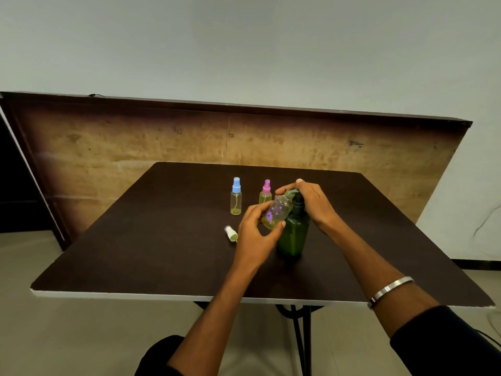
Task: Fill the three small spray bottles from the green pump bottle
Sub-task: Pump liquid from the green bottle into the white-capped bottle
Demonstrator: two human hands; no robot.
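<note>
Spray bottles stand left of the hands on the dark surface (pixel 141 240): a blue-capped bottle (pixel 236 197) upright, well left of the right hand, and a pink-capped bottle (pixel 265 191) upright just behind the left hand's fingertips; both hold yellowish liquid. A loose white spray cap (pixel 231 233) lies on its side just left of the left hand. The left hand (pixel 256 232) grips an open, flower-printed bottle (pixel 277 212), tilted, its mouth up against the pump spout. To its right the green pump bottle (pixel 293 234) stands upright, touching the tilted bottle. The right hand (pixel 311 203) curls over the pump head from above, fingers wrapped on it. A metal bangle (pixel 390 290) sits on the right forearm.
</note>
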